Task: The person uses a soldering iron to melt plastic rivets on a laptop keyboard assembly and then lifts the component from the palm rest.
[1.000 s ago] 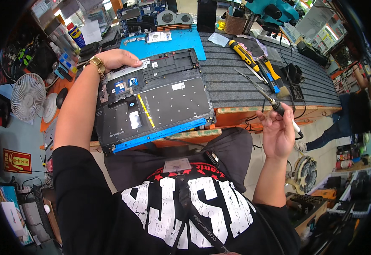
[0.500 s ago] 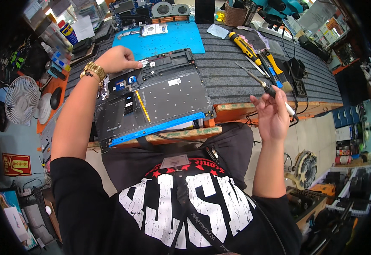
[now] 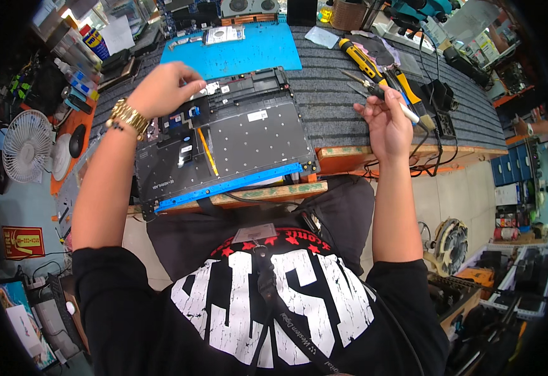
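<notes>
A dark laptop chassis [image 3: 249, 141] lies inside up on the bench, with a blue strip [image 3: 236, 186] along its near edge and a yellow flat cable [image 3: 207, 152] across it. My left hand [image 3: 164, 91], with a gold watch on its wrist, is over the chassis's far left part. Its fingers are curled and pressed together; what they pinch, if anything, is hidden. At the right, my right hand [image 3: 388, 128] grips a soldering iron [image 3: 407, 113] with a black and white handle. The iron's metal tip points up and left, clear of the laptop.
Beyond the laptop lies a blue mat [image 3: 268, 53] with a silver drive [image 3: 224, 35] on it. A yellow cutter [image 3: 358, 59] and a brush lie on the striped bench cover behind the iron. Cables hang at the bench's right edge. A white fan [image 3: 28, 145] stands far left.
My left hand has lifted slightly off the chassis's far part and drawn left. The right hand has moved the soldering iron up and left.
</notes>
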Demonstrator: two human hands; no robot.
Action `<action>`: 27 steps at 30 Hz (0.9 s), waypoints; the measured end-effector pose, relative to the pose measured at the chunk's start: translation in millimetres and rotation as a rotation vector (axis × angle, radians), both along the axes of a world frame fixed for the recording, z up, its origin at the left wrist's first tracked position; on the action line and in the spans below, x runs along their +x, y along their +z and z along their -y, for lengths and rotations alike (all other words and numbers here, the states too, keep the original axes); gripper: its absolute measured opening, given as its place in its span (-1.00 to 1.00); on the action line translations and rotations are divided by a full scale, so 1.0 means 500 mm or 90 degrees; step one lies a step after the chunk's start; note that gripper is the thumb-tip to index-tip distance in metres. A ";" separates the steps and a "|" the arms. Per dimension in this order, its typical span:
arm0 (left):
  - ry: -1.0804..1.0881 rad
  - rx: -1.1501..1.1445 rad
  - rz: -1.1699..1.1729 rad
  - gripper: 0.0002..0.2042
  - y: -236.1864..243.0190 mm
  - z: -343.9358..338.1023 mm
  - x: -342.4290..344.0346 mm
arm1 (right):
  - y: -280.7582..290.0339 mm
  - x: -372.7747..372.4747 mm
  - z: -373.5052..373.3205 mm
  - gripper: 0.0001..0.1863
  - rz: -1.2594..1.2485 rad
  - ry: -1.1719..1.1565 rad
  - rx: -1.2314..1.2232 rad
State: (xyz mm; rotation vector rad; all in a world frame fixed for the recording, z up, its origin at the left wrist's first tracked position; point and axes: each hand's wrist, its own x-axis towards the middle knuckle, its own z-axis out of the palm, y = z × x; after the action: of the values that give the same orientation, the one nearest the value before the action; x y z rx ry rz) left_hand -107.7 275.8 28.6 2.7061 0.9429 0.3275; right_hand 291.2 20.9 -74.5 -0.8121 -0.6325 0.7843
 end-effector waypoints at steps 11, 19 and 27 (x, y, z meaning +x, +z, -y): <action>-0.230 0.028 0.157 -0.53 -0.066 0.386 0.096 | -0.024 0.007 0.000 -0.77 0.035 0.023 0.025; -0.200 0.133 0.143 -0.51 -0.153 0.388 0.123 | -0.024 0.002 0.005 -0.73 0.098 0.025 0.029; -0.183 0.133 0.158 -0.52 -0.153 0.388 0.135 | -0.022 0.004 0.013 -0.80 0.119 0.071 0.039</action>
State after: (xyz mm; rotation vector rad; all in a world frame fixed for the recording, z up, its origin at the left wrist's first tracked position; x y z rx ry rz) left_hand -40.1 81.6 -47.7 2.8458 0.4667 0.7161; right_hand 293.4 14.5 -85.6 -0.8047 -0.8712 0.7910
